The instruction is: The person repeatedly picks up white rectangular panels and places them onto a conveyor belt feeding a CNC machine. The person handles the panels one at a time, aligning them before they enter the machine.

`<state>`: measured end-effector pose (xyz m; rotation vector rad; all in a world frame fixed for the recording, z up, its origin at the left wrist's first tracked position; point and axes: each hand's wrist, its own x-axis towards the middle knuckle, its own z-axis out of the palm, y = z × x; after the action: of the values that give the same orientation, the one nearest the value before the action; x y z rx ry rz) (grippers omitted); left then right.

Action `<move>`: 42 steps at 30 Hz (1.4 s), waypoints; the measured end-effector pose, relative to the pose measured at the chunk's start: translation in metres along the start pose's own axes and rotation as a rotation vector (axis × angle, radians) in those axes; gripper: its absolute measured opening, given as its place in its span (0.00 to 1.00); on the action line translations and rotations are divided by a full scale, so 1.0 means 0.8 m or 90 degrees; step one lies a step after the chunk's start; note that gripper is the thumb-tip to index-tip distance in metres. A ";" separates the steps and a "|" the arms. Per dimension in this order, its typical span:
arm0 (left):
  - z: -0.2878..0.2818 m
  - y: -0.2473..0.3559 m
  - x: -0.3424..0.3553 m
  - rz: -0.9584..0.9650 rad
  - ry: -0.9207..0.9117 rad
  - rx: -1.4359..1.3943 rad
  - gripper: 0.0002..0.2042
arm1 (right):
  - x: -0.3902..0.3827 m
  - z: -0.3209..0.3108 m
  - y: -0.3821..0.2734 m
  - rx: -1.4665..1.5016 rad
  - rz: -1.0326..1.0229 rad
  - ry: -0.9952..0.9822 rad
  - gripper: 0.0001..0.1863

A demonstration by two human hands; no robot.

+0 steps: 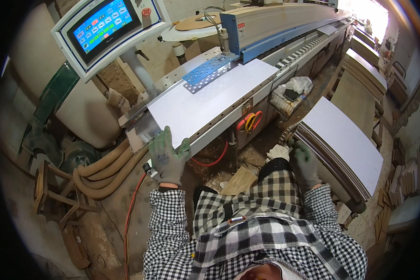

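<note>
Panel [205, 107] flat on worktop [219, 128], left hand [167, 156] spread at its near corner

The white panel lay on the long machine's worktop, running back beside a blue perforated plate [210, 68] that stood over part of it. The left hand, in a grey glove with green fingertips, was wide open, fingers fanned and thumb out, with its fingertips at the panel's near corner. It gripped nothing, and whether it pressed on the panel could not be told. The right hand [307, 164], also gloved, was beside the stack of panels [345, 140] on the right, its fingers partly hidden; how far they were open, or whether they held anything, could not be told either.

By judgement, the step in hand was settling or guiding the panel along the worktop. The next move seemed to call for a flat, even touch, keeping the panel's long edge in line with the machine (a skewed start would be hard to correct).

As for writing, the control screen [105, 28] showed rows of coloured, captioned icons, the left glove bore dark print across its back, and a red-and-white sticker [241, 29] marked the machine's blue end. Most of that lettering was too small to make out.
</note>
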<state>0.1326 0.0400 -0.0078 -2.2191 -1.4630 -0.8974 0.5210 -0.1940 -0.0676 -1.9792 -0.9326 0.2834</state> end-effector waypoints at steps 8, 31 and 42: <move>-0.004 0.004 0.004 0.011 -0.122 0.018 0.35 | 0.047 -0.135 0.108 -0.630 0.105 0.180 0.41; -0.008 0.004 -0.001 -0.004 -0.129 -0.012 0.33 | -0.076 -0.130 0.098 0.412 0.185 0.026 0.27; -0.015 -0.004 -0.001 0.017 -0.144 -0.036 0.32 | -0.053 -0.139 0.254 0.952 0.234 0.310 0.20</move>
<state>0.1255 0.0337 0.0002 -2.4428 -1.5167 -0.7057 0.6520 -0.3571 -0.1758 -0.6994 0.0942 0.4777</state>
